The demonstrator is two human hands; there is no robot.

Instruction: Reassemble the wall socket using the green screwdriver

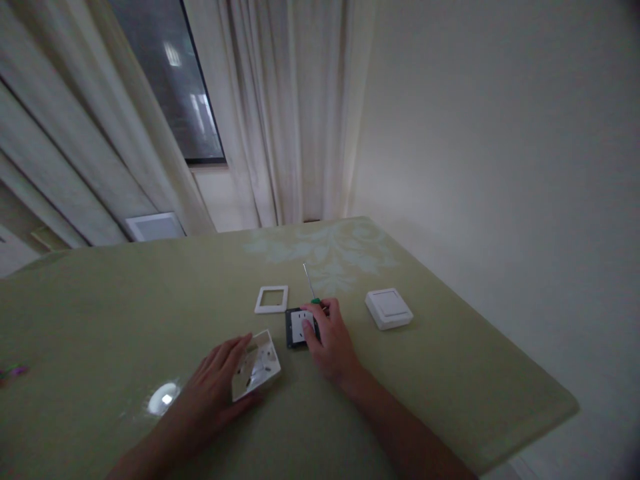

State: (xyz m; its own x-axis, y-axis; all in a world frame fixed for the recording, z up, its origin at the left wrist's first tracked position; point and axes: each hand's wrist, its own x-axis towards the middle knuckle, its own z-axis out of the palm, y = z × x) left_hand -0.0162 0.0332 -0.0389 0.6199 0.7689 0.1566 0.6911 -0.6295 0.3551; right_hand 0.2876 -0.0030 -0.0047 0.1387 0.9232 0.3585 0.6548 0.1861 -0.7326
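My left hand (216,379) is closed around the side of a white, open-topped socket back box (261,367), which is tilted with its hollow side up. With fingers and thumb, my right hand (327,343) grips a wall socket insert (296,327), a white face on a dark frame, on or close to the tablecloth. A screwdriver (309,279) with a thin metal shaft and green handle points away just beyond my right fingers; its handle end is partly hidden by them. The white square cover frame (271,287) lies flat behind the insert.
On the right side of the table sits a white boxed wall switch (389,307). A pale green cloth (165,300) covers the table, whose right edge runs close to the wall. Curtains (300,120) and a dark window (175,80) are beyond. A small purple-green item (17,371) shows at far left.
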